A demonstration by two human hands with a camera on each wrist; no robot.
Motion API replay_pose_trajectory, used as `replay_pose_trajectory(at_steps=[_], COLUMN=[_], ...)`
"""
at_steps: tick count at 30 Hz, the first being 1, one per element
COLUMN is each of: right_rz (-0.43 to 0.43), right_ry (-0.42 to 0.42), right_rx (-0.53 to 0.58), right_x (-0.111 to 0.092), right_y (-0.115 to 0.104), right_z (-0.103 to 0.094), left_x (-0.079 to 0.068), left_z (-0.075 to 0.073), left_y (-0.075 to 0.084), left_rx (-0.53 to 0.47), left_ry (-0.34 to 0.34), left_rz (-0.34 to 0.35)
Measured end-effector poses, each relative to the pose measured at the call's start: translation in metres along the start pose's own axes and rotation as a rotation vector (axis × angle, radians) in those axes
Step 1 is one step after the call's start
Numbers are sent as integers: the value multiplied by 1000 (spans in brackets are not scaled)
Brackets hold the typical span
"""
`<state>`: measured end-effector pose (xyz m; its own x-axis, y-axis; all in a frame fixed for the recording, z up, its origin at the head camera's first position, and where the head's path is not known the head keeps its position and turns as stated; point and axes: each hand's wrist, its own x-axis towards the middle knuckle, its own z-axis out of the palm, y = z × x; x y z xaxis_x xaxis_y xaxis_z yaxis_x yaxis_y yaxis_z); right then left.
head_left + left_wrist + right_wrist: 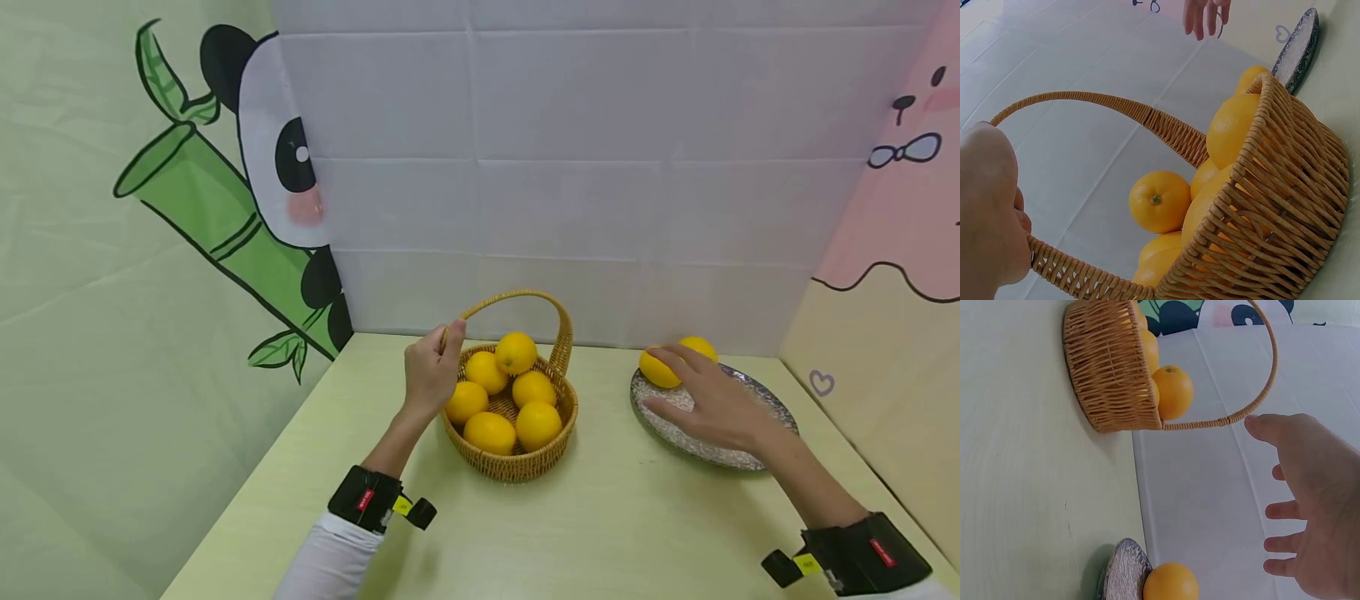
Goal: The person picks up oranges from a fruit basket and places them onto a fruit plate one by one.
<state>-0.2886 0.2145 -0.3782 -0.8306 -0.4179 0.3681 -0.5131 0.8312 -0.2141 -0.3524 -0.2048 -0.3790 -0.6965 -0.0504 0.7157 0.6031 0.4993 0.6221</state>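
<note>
My left hand (432,372) grips the handle (561,329) of a round wicker basket (512,468) on its left side. Several oranges (490,433) lie inside the basket, one of them (1160,201) showing its green stem spot in the left wrist view. Over on the right, my right hand (714,403) hovers above a speckled plate (767,403) with a dark rim, fingers extended and thumb spread away. Two oranges (660,369) sit at the plate's back left edge, partly covered by the fingers in the head view. Nothing is held in the right hand (1316,506).
Basket and plate stand apart on a pale yellow-green table (600,525). A light grey cloth wall (570,200) rises behind the table. Side walls carry cartoon drawings, a panda with bamboo (225,200) on the left and a pink figure (900,225) on the right.
</note>
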Motion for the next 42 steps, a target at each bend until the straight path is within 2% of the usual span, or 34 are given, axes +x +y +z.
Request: replay_pose_trajectory(at_steps=[8,15,27,34,42], right_rz=[-77,-114,-189,-261,-290], right_ry=[33,-2,-47,-61,-93], right_rx=[43,71,48,33,-3], right_x=[9,17,32,50,69], right_y=[-26,-50,-96,-111,-126], right_z=[6,8,19,27,34], left_x=[0,0,-3,-3,-3], left_z=[1,-1,-10,-10,-12], left_y=[-2,-3,-3,-3,-1], left_rx=[-1,-5,-21,-21,-24], left_ry=[6,4,-5,-1,-5], left_rz=[-4,2,10,19,17])
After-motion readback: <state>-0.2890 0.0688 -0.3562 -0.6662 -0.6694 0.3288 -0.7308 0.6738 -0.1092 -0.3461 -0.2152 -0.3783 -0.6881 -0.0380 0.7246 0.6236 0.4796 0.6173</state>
